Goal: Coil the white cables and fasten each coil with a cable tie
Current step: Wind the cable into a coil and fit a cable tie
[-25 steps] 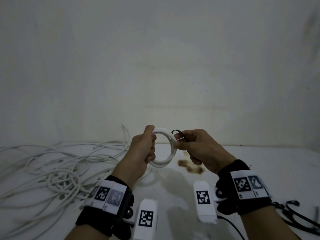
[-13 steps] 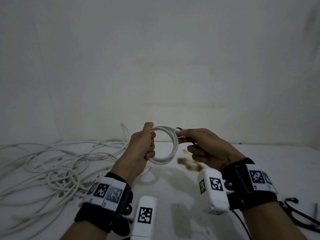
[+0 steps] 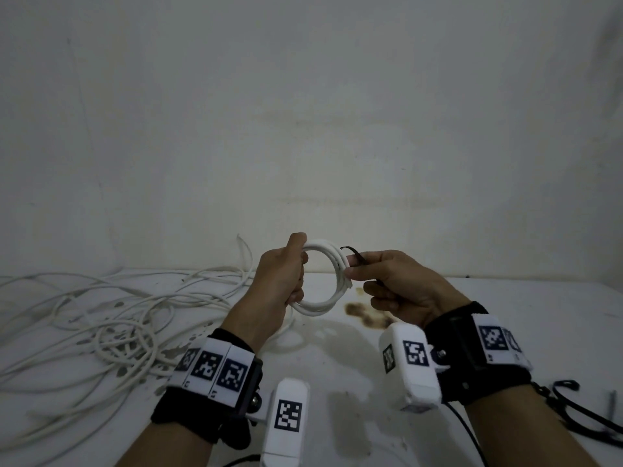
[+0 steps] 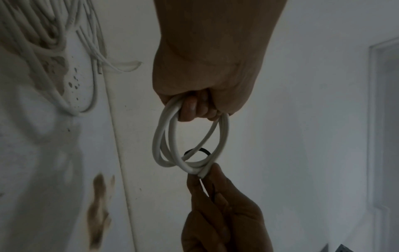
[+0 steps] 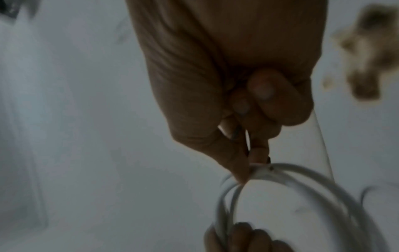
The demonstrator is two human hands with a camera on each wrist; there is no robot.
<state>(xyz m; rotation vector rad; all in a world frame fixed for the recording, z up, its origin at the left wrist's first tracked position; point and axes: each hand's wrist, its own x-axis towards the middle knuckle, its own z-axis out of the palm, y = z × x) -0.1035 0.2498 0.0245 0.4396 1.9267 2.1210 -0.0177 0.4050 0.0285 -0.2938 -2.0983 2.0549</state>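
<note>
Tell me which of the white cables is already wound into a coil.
The white coil held up between the left hand and right hand; the other cables lie loose and tangled on the table.

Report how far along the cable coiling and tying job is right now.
Done: one white coil is wound; the left hand grips its left side. In hand: the right hand pinches a black cable tie against the coil's right side; whether it is looped or fastened cannot be told. Left: the loose white cables lie tangled on the table, uncoiled. More black ties lie at the right edge.
</note>
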